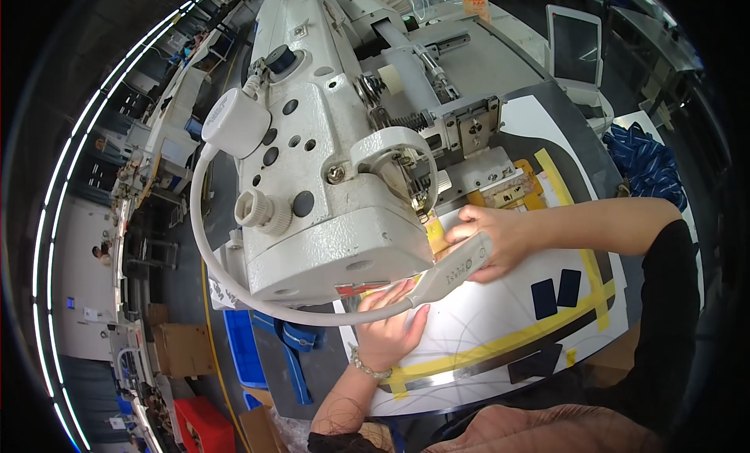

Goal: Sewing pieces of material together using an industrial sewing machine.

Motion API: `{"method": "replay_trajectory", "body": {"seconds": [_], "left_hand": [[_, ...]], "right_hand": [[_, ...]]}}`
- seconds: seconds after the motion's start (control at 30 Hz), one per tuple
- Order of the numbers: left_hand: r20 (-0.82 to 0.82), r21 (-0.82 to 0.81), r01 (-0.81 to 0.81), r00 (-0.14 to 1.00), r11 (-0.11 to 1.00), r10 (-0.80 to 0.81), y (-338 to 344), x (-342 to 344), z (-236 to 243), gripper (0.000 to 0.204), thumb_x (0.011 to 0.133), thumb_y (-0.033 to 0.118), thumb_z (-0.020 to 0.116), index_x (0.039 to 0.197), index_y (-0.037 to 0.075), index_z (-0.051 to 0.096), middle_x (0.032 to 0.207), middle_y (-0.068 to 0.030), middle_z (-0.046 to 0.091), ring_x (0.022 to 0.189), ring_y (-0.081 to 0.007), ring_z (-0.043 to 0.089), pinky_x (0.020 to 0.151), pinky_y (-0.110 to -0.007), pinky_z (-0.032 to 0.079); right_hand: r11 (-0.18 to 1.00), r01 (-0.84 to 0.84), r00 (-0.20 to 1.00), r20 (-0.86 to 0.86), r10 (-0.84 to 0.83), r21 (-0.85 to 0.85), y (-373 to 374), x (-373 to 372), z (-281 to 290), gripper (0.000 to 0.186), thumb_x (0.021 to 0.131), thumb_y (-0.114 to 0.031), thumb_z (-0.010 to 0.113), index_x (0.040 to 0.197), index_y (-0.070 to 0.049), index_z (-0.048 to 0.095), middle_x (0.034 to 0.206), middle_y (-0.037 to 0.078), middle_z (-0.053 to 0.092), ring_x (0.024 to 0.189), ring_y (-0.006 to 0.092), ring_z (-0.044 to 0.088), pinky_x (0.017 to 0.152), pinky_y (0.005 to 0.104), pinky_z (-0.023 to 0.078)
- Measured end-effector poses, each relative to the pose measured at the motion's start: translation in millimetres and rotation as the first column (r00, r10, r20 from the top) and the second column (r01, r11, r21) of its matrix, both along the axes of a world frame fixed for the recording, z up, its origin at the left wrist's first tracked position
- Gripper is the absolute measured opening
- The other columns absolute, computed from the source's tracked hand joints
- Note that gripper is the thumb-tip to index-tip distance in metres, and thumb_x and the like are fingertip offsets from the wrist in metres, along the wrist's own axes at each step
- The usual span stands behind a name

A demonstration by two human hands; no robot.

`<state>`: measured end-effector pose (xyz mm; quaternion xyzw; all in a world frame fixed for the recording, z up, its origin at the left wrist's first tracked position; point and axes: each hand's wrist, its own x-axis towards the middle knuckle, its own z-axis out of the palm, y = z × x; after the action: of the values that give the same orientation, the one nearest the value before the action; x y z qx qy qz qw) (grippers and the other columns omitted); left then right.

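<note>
A white industrial sewing machine fills the middle, its head over the sewing area. My left hand, with a beaded bracelet at the wrist, lies on the white board below the machine head. Its fingers stretch forward and its thumb is apart; the fingertips are partly hidden by the machine. My right hand reaches in from the right beside the needle area, next to a yellow guide piece. Its fingers are curled, partly behind the lamp arm, and whatever is between them does not show.
Two small dark blue fabric pieces lie on the board, inside yellow tape. Darker pieces lie near its front edge. A bundle of blue straps sits at right, below a small screen. Blue strap and bin are left.
</note>
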<state>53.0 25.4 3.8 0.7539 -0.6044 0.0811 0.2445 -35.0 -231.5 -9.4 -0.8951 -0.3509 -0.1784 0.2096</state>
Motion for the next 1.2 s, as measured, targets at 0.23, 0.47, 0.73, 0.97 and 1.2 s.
{"method": "replay_trajectory", "body": {"seconds": [0.23, 0.47, 0.73, 0.97, 1.2], "left_hand": [[0.06, -0.061, 0.023, 0.998, 0.998, -0.02, 4, 3, 2, 0.021, 0.074, 0.016, 0.069, 0.091, 0.005, 0.066, 0.096, -0.0046, 0.069, 0.093, -0.0144, 0.065, 0.079, -0.03, 0.044], [0.039, -0.101, 0.001, 0.999, 0.995, 0.003, -5, 8, 1, 0.012, 0.071, 0.012, 0.069, 0.08, 0.006, 0.062, 0.079, -0.0037, 0.064, 0.074, -0.0201, 0.061, 0.067, -0.031, 0.047], [-0.122, -0.036, -0.008, 0.993, 0.999, 0.004, -13, 1, -4, 0.019, 0.075, 0.019, 0.068, 0.073, 0.006, 0.056, 0.068, -0.0091, 0.057, 0.066, -0.0253, 0.058, 0.06, -0.036, 0.047], [-0.13, 0.13, -0.093, 0.985, 0.987, 0.109, -26, 3, -18, 0.017, 0.08, 0.021, 0.063, 0.083, 0.005, 0.063, 0.066, -0.0087, 0.061, 0.057, -0.0263, 0.059, 0.054, -0.036, 0.046], [-0.018, 0.22, -0.222, 0.973, 0.95, 0.231, -43, -10, -7, 0.016, 0.078, 0.013, 0.059, 0.089, 0.004, 0.064, 0.07, -0.0113, 0.061, 0.059, -0.0293, 0.06, 0.055, -0.039, 0.047]], "right_hand": [[0.999, 0.016, 0.999, 0.043, -0.017, 0.033, 8, 0, -1, 0.013, 0.074, -0.016, 0.061, 0.086, -0.015, 0.066, 0.086, 0.0, 0.058, 0.085, 0.0179, 0.053, 0.072, 0.0336, 0.036], [0.997, 0.027, 1.0, -0.013, -0.026, 0.077, 5, -2, 3, 0.018, 0.072, -0.016, 0.062, 0.089, -0.009, 0.066, 0.095, 0.006, 0.058, 0.087, 0.0216, 0.053, 0.082, 0.0358, 0.038], [0.969, 0.233, 0.972, -0.063, -0.228, 0.082, 3, -4, 1, 0.028, 0.068, -0.009, 0.066, 0.095, -0.005, 0.062, 0.093, 0.007, 0.057, 0.085, 0.0235, 0.053, 0.081, 0.0348, 0.039], [0.967, 0.231, 0.972, 0.009, -0.234, 0.109, 7, -4, -5, 0.022, 0.068, -0.006, 0.065, 0.091, -0.006, 0.061, 0.09, 0.004, 0.057, 0.082, 0.0216, 0.053, 0.076, 0.0339, 0.04], [0.96, 0.269, 0.963, 0.004, -0.27, 0.077, 4, -4, -2, 0.019, 0.069, -0.006, 0.064, 0.087, -0.006, 0.06, 0.091, 0.002, 0.058, 0.084, 0.0205, 0.053, 0.075, 0.0338, 0.04]]}}
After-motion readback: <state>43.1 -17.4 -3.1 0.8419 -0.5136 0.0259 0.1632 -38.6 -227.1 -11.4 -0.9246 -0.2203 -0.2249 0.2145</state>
